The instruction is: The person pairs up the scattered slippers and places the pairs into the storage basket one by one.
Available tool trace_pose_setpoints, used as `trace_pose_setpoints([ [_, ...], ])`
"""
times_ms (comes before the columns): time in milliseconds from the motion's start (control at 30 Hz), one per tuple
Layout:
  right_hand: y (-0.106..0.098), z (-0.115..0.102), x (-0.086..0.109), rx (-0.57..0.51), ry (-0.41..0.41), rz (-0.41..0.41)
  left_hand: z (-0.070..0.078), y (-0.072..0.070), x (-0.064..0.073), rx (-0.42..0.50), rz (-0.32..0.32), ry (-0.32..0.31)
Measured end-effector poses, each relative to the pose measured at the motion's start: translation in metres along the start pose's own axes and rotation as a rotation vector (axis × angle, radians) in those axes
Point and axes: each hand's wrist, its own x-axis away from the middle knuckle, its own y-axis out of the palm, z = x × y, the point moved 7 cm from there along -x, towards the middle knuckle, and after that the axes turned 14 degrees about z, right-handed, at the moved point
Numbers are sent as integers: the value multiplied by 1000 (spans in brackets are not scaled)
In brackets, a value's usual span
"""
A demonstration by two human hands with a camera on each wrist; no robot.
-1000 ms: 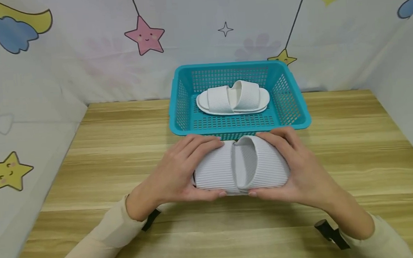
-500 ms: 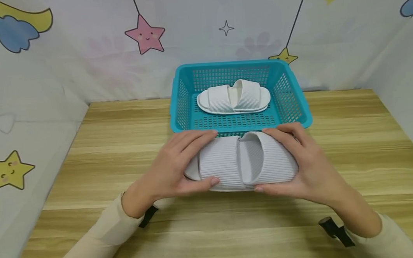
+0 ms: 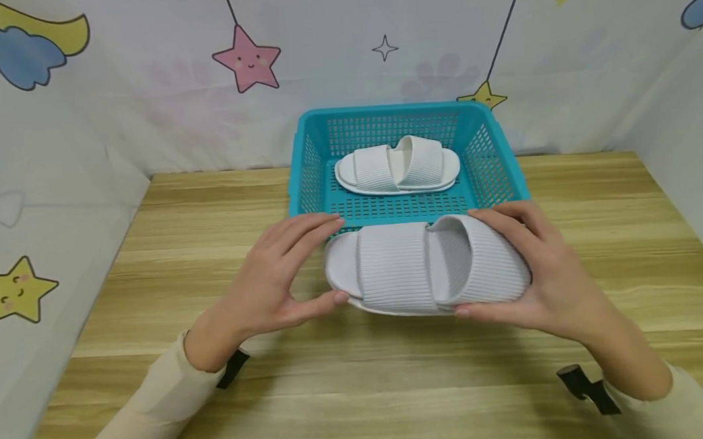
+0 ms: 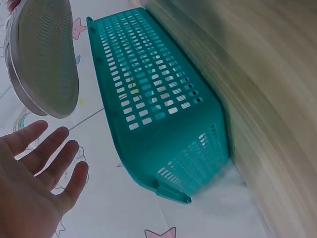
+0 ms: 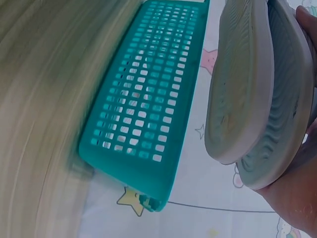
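A pair of light grey-white ribbed slide slippers, one nested in the other, is held above the table in front of the basket. My right hand grips the right end, thumb on the near side and fingers on the far side. Soles of both slippers show in the right wrist view. My left hand is beside the left end with fingers and thumb spread. In the left wrist view, its fingers are apart from the slippers. Another white pair of slippers lies in the teal basket.
The perforated basket stands at the back of the wood-grain table, close to the cartoon-printed backdrop. White side walls flank the table. A dark strap piece sits by the right wrist.
The slippers have shifted right and slightly toward the basket in my right hand. My left hand has let go and moved left, uncovering their left end.
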Motion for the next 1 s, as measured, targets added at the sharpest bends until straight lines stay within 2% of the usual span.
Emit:
trace_pose_setpoints([
  [200,-3,6,-2,-3,4,1,-8,-7,14,-52,-31,-58],
  [333,-6,11,-3,-6,21,7,-12,-8,19,-74,-48,-71],
  [633,-13,26,-14,-24,68,82,-17,-6,19,-96,-78,-71],
  [1000,-12,36,-22,11,133,90,-27,-1,24,-122,-120,-102],
])
